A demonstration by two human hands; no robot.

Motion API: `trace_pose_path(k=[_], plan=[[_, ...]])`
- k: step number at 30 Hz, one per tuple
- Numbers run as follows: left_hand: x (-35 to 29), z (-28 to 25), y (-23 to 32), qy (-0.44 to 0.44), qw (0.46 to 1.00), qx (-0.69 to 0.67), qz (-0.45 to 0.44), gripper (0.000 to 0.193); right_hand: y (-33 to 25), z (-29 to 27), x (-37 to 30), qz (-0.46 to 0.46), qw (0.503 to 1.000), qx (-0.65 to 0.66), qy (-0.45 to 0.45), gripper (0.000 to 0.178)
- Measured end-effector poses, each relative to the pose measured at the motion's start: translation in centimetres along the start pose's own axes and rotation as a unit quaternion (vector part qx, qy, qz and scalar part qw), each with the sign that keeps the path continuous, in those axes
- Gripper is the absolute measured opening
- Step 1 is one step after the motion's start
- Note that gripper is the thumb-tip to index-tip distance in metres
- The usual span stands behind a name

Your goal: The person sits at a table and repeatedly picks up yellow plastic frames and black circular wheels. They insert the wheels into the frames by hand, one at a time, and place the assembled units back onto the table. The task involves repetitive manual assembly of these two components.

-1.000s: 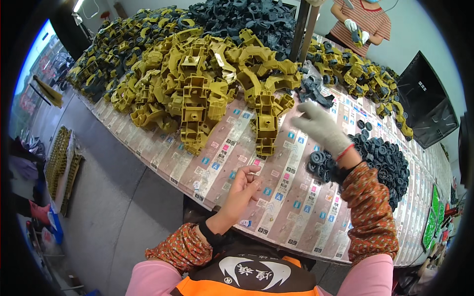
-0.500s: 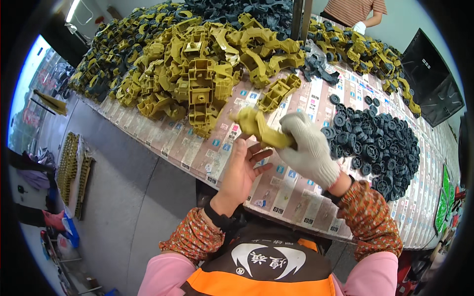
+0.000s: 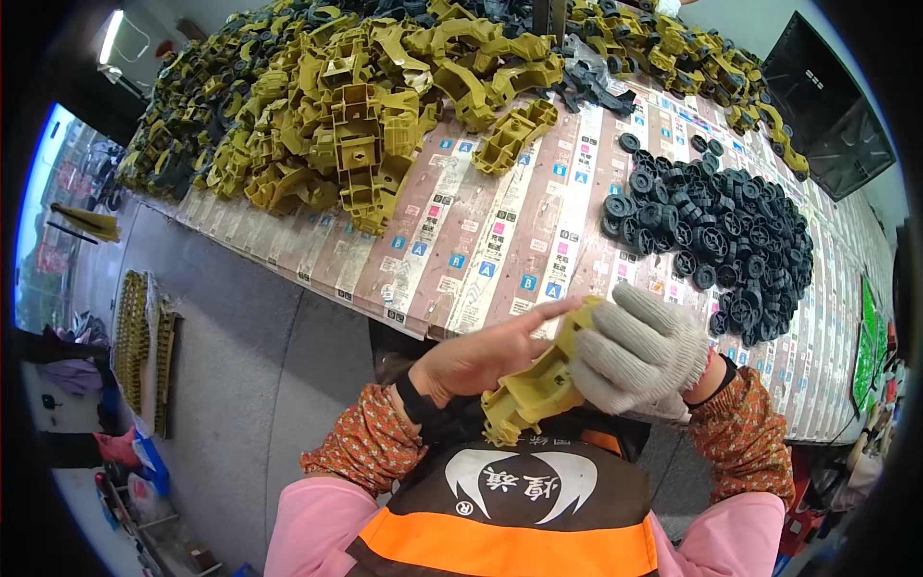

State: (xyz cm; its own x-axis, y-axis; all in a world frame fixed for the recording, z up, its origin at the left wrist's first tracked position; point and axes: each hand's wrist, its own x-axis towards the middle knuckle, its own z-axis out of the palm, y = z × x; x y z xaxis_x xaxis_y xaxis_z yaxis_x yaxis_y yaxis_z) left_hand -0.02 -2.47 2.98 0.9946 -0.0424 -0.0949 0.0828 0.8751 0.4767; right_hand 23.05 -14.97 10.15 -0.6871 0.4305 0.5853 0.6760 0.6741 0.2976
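A yellow plastic toy vehicle body (image 3: 538, 389) is held tilted above my apron, close to the table's near edge. My right hand (image 3: 642, 351), in a white knit glove, wraps its fingers round the upper right end of it. My bare left hand (image 3: 486, 358) grips it from the left, one finger stretched along its top end and the other fingers partly hidden behind it. Beyond my hands lies a single yellow body (image 3: 516, 137) beside a large heap of similar yellow bodies (image 3: 358, 130). Right of that is a pile of black toy wheels (image 3: 721, 231).
Printed sheeting covers the table (image 3: 452, 279). Bodies with dark wheels (image 3: 673, 48) lie at the far right, before a black panel (image 3: 829, 106). Dark plastic parts (image 3: 591, 82) lie near a post at the back. A rack of yellow pieces (image 3: 135, 351) stands on the floor at left.
Both hands have drawn the yellow vehicle body nearer to me and turned it, so its hollow side shows. My left hand now reaches along it. The view has tipped down slightly.
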Motion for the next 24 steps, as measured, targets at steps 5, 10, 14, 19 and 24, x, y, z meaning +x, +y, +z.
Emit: trace_pose_path(k=[5, 10, 14, 19, 24], plan=[[0.3, -1.3, -1.1, 0.11, 0.994, 0.026, -0.01, 0.072, 3.4, 1.4, -1.4, 0.044, 0.989, -0.114, -0.081, 0.041], [-1.8, -0.9, 0.7, 0.181, 0.976, 0.058, 0.109, 0.066, 6.5, 2.0, -6.5, 0.538, 0.794, -0.186, -0.212, 0.058], [-1.6, -0.9, 0.4, 0.18, 0.973, 0.061, 0.134, 0.063, 4.8, 3.5, -8.4, 0.557, 0.757, -0.176, -0.291, 0.062], [-1.0, -2.0, -1.1, 0.211, 0.966, 0.047, 0.144, 0.053, -0.1, 4.0, -3.9, 0.557, 0.768, -0.019, -0.317, 0.074], [-0.2, -1.9, -0.8, 0.233, 0.963, 0.073, 0.115, 0.051, -1.6, 1.9, -5.0, 0.63, 0.75, 0.194, -0.059, 0.059]])
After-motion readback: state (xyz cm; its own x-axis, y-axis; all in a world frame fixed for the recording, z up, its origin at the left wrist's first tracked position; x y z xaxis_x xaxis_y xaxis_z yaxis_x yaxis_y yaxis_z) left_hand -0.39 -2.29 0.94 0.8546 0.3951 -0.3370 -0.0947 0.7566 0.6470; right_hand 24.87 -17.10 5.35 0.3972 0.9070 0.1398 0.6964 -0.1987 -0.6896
